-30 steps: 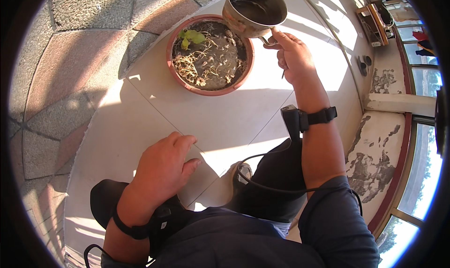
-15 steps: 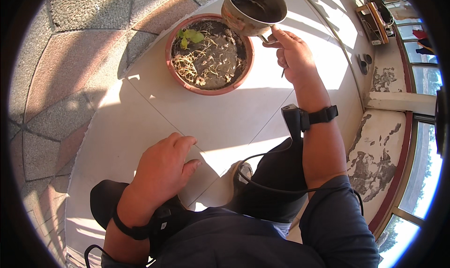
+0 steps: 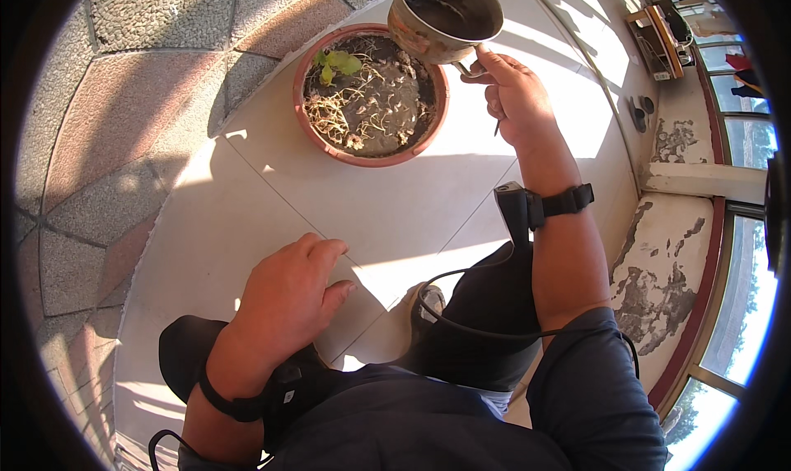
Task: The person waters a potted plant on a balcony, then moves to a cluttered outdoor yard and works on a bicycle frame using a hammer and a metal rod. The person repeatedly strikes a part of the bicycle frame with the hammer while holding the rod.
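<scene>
My right hand is closed round the handle of a worn metal mug with a dark inside. The mug is held over the far right rim of a round terracotta-coloured flower pot, hiding part of that rim. Dark soil fills the pot, with dry straw-like stalks and a small green leafy plant at the far left side. Nearer to me, my left hand hangs over my lap, empty, with thumb and fingers apart.
The pot stands on pale floor tiles. Rough stone paving lies to the left. A hose or cable runs along the floor at the right, before a peeling wall with windows. A wooden rack stands far right.
Very little differs. The mug and my right hand have stayed nearly in place, the mug shifting only slightly. My left hand keeps its pose.
</scene>
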A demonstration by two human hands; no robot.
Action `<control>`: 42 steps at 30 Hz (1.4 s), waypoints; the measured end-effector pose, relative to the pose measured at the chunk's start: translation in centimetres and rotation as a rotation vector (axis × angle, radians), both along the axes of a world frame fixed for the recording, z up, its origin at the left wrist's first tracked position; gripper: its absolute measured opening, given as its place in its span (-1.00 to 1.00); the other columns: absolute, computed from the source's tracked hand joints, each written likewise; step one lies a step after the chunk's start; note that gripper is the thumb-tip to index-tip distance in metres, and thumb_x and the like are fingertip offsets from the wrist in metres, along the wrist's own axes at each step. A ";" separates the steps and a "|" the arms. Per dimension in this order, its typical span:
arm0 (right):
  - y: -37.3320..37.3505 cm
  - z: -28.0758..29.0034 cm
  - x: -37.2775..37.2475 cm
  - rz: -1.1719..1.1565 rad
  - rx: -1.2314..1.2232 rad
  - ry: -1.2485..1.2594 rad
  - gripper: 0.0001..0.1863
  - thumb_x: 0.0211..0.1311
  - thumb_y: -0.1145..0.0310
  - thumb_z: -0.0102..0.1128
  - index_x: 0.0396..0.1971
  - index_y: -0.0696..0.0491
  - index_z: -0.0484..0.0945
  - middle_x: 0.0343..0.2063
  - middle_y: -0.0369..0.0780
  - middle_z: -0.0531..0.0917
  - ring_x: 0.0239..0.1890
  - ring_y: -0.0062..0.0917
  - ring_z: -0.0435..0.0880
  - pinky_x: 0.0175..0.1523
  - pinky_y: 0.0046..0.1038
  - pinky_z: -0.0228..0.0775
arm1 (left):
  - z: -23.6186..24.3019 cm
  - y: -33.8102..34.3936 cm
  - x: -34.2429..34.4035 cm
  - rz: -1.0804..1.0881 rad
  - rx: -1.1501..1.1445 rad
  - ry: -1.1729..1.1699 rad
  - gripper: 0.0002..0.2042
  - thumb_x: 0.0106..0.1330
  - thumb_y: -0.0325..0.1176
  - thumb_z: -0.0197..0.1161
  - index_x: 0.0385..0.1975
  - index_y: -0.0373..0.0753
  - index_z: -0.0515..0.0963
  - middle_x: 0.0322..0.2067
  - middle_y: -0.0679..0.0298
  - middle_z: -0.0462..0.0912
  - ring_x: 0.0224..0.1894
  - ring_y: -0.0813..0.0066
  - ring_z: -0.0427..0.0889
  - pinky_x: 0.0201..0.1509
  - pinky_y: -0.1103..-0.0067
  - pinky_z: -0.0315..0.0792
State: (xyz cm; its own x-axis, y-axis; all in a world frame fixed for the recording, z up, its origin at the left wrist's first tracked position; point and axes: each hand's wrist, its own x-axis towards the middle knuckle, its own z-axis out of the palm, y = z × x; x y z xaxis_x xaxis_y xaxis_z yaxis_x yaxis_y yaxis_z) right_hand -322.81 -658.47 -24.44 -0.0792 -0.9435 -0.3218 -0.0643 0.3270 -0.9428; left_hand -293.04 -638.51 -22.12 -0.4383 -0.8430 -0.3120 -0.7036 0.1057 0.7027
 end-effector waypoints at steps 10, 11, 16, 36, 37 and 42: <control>-0.1 -0.2 -0.1 0.017 0.000 -0.011 -0.66 0.41 0.12 0.21 -0.37 0.11 0.55 -0.39 -0.10 0.68 -0.76 -0.84 0.08 -0.64 -0.70 -0.14 | -0.1 -0.1 0.0 -0.005 0.006 -0.011 -0.63 0.20 -0.29 0.37 -0.03 -0.27 0.51 -0.19 0.10 0.60 -0.13 0.08 0.63 -0.10 0.30 0.53; -0.1 -0.3 -0.1 0.016 0.001 -0.010 -0.66 0.41 0.12 0.21 -0.37 0.11 0.55 -0.39 -0.10 0.68 -0.76 -0.84 0.08 -0.64 -0.70 -0.14 | -0.1 -0.1 0.0 -0.006 0.008 -0.012 -0.63 0.20 -0.29 0.37 -0.03 -0.27 0.51 -0.19 0.10 0.60 -0.13 0.08 0.63 -0.10 0.30 0.53; -0.1 -0.3 0.0 -0.001 0.003 0.000 -0.67 0.42 0.12 0.21 -0.36 0.11 0.55 -0.39 -0.10 0.68 -0.76 -0.84 0.08 -0.64 -0.71 -0.14 | -0.1 -0.1 0.0 -0.009 0.013 -0.014 -0.63 0.20 -0.29 0.37 -0.03 -0.27 0.51 -0.19 0.10 0.60 -0.13 0.08 0.63 -0.10 0.30 0.53; -0.3 -0.4 0.3 -0.007 0.029 -0.006 -0.68 0.41 0.14 0.21 -0.35 0.11 0.54 -0.37 -0.08 0.68 -0.76 -0.84 0.08 -0.64 -0.70 -0.13 | -0.4 -0.1 0.5 0.004 -0.014 0.013 -0.63 0.18 -0.30 0.38 -0.05 -0.26 0.50 -0.20 0.10 0.59 -0.14 0.08 0.63 -0.11 0.30 0.52; -0.4 -0.5 0.3 -0.004 0.029 -0.009 -0.68 0.41 0.14 0.22 -0.35 0.11 0.54 -0.37 -0.08 0.68 -0.76 -0.84 0.08 -0.64 -0.70 -0.13 | -0.4 -0.1 0.5 0.004 -0.012 0.012 -0.63 0.18 -0.30 0.39 -0.05 -0.26 0.51 -0.20 0.10 0.60 -0.14 0.08 0.63 -0.11 0.30 0.52; -0.5 -0.7 0.1 0.014 0.026 -0.010 -0.68 0.41 0.14 0.22 -0.35 0.12 0.54 -0.38 -0.07 0.68 -0.76 -0.84 0.09 -0.64 -0.70 -0.13 | -0.4 -0.1 0.5 0.000 -0.009 0.015 -0.63 0.18 -0.30 0.39 -0.06 -0.26 0.50 -0.20 0.11 0.60 -0.14 0.08 0.63 -0.12 0.29 0.52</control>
